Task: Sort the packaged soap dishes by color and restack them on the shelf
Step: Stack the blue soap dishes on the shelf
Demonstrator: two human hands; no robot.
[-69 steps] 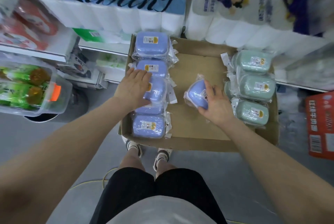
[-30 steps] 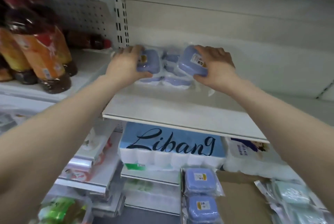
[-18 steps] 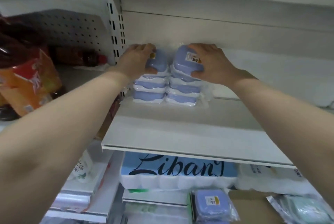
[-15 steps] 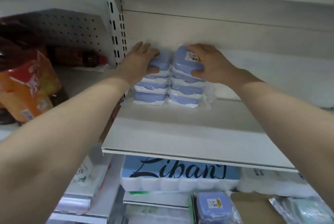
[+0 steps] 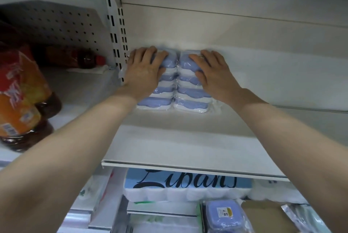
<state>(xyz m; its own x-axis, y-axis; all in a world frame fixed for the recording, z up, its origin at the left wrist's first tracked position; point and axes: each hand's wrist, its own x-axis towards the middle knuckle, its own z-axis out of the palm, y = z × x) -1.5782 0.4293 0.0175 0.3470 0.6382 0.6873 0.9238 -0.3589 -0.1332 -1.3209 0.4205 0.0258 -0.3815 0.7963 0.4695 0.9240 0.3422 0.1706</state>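
Two side-by-side stacks of blue packaged soap dishes stand at the back of the white shelf [image 5: 188, 148]. My left hand [image 5: 143, 70] lies over the top of the left stack [image 5: 154, 102], fingers stretched across the top dish. My right hand [image 5: 212, 74] presses on the top of the right stack [image 5: 190, 104], fingers spread over it and thumb on its front edge. Below the shelf, another blue packaged dish [image 5: 224, 215] lies in a cardboard box [image 5: 263, 215], and pale green packaged dishes [image 5: 308, 217] show at the box's right.
A perforated white divider [image 5: 62, 25] bounds the shelf on the left, with orange-labelled drink bottles [image 5: 18, 101] beyond it. A blue-and-white pack of toilet paper [image 5: 184, 183] sits on the shelf below. Bare shelf extends to the right of the stacks.
My right hand has laid its blue dish flat on the right stack and now presses it from above. My left hand has slid further over the left stack. The view has moved closer.
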